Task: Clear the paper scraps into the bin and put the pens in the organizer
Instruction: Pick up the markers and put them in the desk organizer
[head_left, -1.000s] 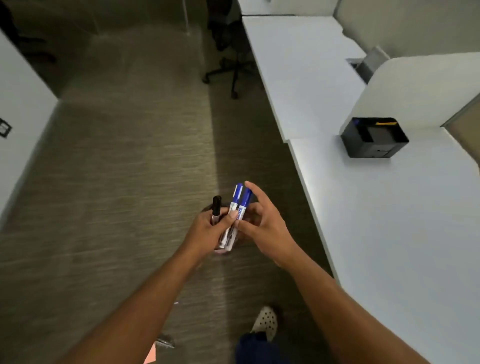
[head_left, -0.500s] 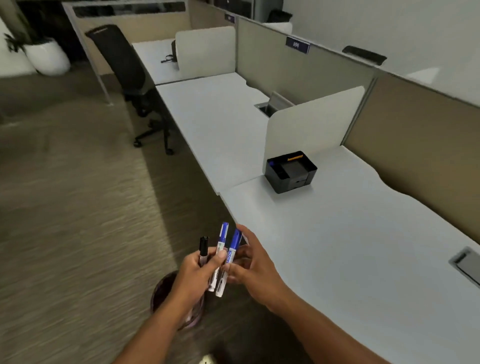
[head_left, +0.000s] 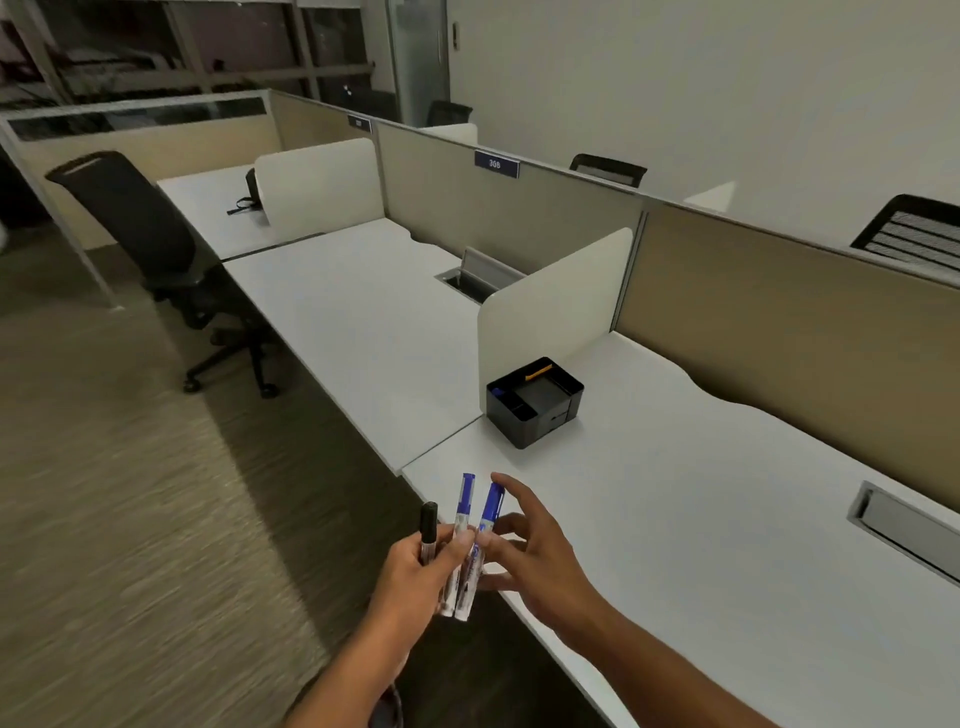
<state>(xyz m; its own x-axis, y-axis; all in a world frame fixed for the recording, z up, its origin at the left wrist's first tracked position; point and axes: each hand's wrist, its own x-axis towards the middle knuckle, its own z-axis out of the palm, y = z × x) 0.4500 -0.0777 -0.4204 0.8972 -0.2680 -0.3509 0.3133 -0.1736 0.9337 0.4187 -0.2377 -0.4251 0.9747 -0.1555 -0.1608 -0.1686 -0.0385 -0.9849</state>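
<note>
Blue-capped pens (head_left: 470, 540) and black pen (head_left: 427, 530) clasped in left hand (head_left: 415, 577) grip, right hand (head_left: 540, 551) spread, empty.

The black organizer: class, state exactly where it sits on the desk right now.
In the head view the black organizer sits on the white desk, at its far left corner, beside the base of the cream divider panel, apart from both hands.

Bare counter (head_left: 701, 519) is lying open between the hands (head_left: 535, 551) and the black organizer (head_left: 535, 402). A white divider panel (head_left: 553, 301) is standing just behind the organizer, walling off its far-left side; its top and near side are staying unobstructed.
</note>
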